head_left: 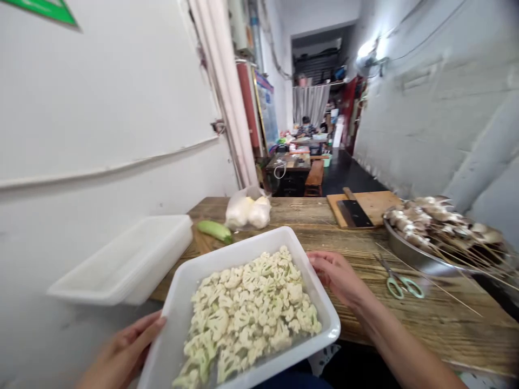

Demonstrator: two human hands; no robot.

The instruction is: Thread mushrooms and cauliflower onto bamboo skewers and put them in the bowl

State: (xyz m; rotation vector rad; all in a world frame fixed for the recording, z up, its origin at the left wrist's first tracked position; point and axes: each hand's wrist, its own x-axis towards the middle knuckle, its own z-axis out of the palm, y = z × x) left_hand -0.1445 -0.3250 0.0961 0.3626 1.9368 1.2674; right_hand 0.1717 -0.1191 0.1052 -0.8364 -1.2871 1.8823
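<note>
A white plastic tray [184, 278] full of cut cauliflower florets [255, 308] is held between my two hands, tilted, over the near edge of the wooden table. My left hand [125, 346] grips its left side, thumb near the rim and fingers partly hidden beneath. On the right side, my right hand [334, 275] is closed on the tray wall, its fingertips hidden behind it. Just past the tray lie a green zucchini-like vegetable [214, 230] and a clear plastic bag [248, 209] with pale round contents.
Stacked empty white trays [121, 259] stand at the left. On the table's right are green-handled scissors [399, 281], a loose skewer [446, 294], a cleaver [354, 212] on a cutting board [379, 202], and a metal bowl [425, 259] of skewered mushrooms [446, 221].
</note>
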